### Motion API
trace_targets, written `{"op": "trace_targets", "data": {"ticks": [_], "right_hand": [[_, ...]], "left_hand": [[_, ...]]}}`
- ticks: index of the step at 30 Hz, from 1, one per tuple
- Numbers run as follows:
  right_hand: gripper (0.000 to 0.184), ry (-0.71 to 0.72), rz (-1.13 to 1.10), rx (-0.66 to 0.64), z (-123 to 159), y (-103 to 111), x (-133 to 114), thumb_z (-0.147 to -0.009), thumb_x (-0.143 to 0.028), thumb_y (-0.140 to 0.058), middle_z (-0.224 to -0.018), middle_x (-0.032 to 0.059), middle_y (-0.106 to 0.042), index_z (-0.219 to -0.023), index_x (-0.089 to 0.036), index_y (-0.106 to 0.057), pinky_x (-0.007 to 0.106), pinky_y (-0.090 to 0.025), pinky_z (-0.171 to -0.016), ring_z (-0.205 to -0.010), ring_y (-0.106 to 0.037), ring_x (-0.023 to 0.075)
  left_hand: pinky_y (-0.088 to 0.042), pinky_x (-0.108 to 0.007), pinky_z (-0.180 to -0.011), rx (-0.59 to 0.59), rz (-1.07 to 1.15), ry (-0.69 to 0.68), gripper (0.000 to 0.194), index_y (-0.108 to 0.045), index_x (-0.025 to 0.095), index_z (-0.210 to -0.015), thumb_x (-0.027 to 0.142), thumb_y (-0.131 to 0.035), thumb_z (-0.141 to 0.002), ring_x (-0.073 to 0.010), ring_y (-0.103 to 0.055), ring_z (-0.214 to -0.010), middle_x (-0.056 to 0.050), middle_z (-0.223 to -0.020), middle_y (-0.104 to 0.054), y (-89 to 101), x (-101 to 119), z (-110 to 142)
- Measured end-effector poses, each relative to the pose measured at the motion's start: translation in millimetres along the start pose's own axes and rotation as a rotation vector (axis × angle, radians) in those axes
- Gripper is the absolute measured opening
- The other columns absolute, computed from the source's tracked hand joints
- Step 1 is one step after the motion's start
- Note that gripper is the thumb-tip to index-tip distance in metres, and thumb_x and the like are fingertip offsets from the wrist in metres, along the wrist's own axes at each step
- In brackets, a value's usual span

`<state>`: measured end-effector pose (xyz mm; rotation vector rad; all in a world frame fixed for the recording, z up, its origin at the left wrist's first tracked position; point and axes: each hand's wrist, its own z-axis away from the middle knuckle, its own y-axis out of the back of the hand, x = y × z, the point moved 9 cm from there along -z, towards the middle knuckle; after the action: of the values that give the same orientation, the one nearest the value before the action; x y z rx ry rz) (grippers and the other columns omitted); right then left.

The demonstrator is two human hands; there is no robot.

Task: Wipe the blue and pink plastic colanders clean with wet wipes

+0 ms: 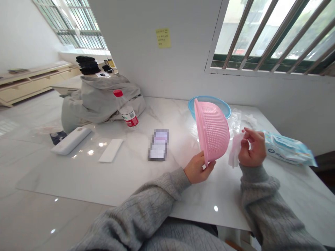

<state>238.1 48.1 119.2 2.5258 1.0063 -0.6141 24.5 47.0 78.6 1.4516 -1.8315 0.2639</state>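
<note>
My left hand (pixel 198 169) grips the lower rim of a pink plastic colander basket (pixel 211 129), held on edge above the white marble table (pixel 117 174) with its rounded bottom facing right. My right hand (pixel 250 148) is closed on a white wet wipe (pixel 235 148), which hangs right next to the basket's outer side. A blue bowl (pixel 222 104) sits on the table just behind the basket.
A pack of wet wipes (pixel 286 148) lies at the right. A water bottle with a red cap (pixel 127 111), a grey jacket (pixel 101 97), a white remote-like case (pixel 70 140), a white flat card (pixel 111 150) and a blurred phone (pixel 158 144) lie to the left. The wall and a barred window are behind.
</note>
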Motion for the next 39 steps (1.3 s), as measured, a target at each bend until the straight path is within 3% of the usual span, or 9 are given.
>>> {"op": "trace_targets", "data": {"ticks": [3,5,9,17,24,29,32,35,39], "right_hand": [[0.039,0.118,0.082,0.033,-0.7,5.2,-11.3,-0.094,-0.032,-0.061,-0.087,0.0052,-0.054,-0.133,-0.025,-0.067,0.039,-0.054,-0.078,-0.079,-0.055,0.0178],[0.041,0.094,0.018,0.079,-3.4,8.3,-10.8,-0.094,-0.032,-0.062,-0.087,0.0045,-0.052,-0.134,-0.026,-0.066,0.033,-0.051,-0.067,-0.073,-0.052,0.0152],[0.035,-0.099,-0.197,0.112,-9.4,6.7,4.8,-0.088,-0.031,-0.074,-0.089,0.0046,-0.056,-0.121,-0.023,-0.073,0.027,-0.046,-0.059,-0.072,-0.055,0.0129],[0.036,-0.503,-0.575,0.073,-3.8,-10.9,33.4,-0.072,-0.029,-0.089,-0.086,0.0010,-0.069,-0.106,-0.026,-0.077,0.020,-0.054,-0.072,-0.080,-0.065,0.0090],[0.054,-0.669,-0.756,-0.125,-21.3,-24.1,13.3,-0.068,-0.029,-0.090,-0.116,0.0016,-0.074,-0.118,-0.036,-0.073,0.026,-0.062,-0.080,-0.103,-0.071,0.0160],[0.055,-0.567,-0.795,-0.256,-46.9,-30.0,-21.5,-0.077,-0.027,-0.084,-0.141,-0.0015,-0.063,-0.127,-0.041,-0.067,0.032,-0.061,-0.097,-0.132,-0.061,0.0202],[0.051,-0.586,-0.750,-0.445,-42.6,-53.6,-28.6,-0.079,-0.019,-0.080,-0.141,0.0031,-0.064,-0.126,-0.034,-0.068,0.031,-0.060,-0.096,-0.133,-0.060,0.0216],[0.046,-0.587,-0.666,-0.620,-31.3,-72.6,-28.0,-0.080,-0.012,-0.074,-0.136,0.0072,-0.067,-0.123,-0.026,-0.070,0.032,-0.058,-0.100,-0.132,-0.061,0.0222],[0.054,-0.535,-0.601,-0.698,-27.3,-75.7,-28.6,-0.076,-0.004,-0.061,-0.136,0.0072,-0.067,-0.125,-0.023,-0.070,0.034,-0.056,-0.103,-0.130,-0.062,0.0219]], "left_hand": [[-0.060,-0.036,-0.084,-0.041,0.048,-0.015,0.020,-0.067,0.014,-0.108,0.022,-0.051,-0.099,-0.0221,-0.070,-0.092,-0.012,-0.099,-0.071,-4.1,3.4,1.2],[-0.059,-0.036,-0.084,-0.030,0.087,-0.009,0.021,-0.068,0.014,-0.109,0.023,-0.052,-0.099,-0.0221,-0.070,-0.091,-0.012,-0.100,-0.072,-3.5,3.0,1.3],[-0.058,-0.039,-0.092,0.007,0.194,0.125,0.024,-0.071,0.014,-0.109,0.029,-0.056,-0.099,-0.0247,-0.071,-0.097,-0.012,-0.100,-0.074,0.3,-6.4,0.3],[-0.053,-0.046,-0.105,0.090,0.480,0.414,0.033,-0.078,0.017,-0.111,0.042,-0.067,-0.094,-0.0315,-0.069,-0.115,-0.011,-0.112,-0.078,7.5,-21.2,3.8],[-0.059,-0.042,-0.088,0.179,0.698,0.553,0.028,-0.081,0.016,-0.102,0.040,-0.075,-0.089,-0.0263,-0.074,-0.091,-0.010,-0.097,-0.080,1.3,-43.8,14.2],[-0.056,-0.045,-0.098,0.252,1.017,0.595,0.026,-0.080,0.015,-0.099,0.031,-0.083,-0.080,-0.0271,-0.074,-0.099,-0.010,-0.102,-0.079,-4.3,-39.6,9.9],[-0.050,-0.047,-0.107,0.258,1.163,0.663,0.027,-0.078,0.014,-0.097,0.027,-0.087,-0.075,-0.0300,-0.072,-0.110,-0.012,-0.109,-0.078,-7.8,-35.8,8.4],[-0.045,-0.049,-0.114,0.278,1.243,0.684,0.041,-0.076,0.014,-0.112,0.026,-0.087,-0.074,-0.0333,-0.067,-0.122,-0.014,-0.124,-0.075,-7.5,-36.6,7.6],[-0.043,-0.052,-0.117,0.354,1.254,0.680,0.053,-0.070,0.016,-0.129,0.029,-0.083,-0.079,-0.0360,-0.061,-0.132,-0.014,-0.136,-0.070,-4.3,-47.0,8.8]]}}
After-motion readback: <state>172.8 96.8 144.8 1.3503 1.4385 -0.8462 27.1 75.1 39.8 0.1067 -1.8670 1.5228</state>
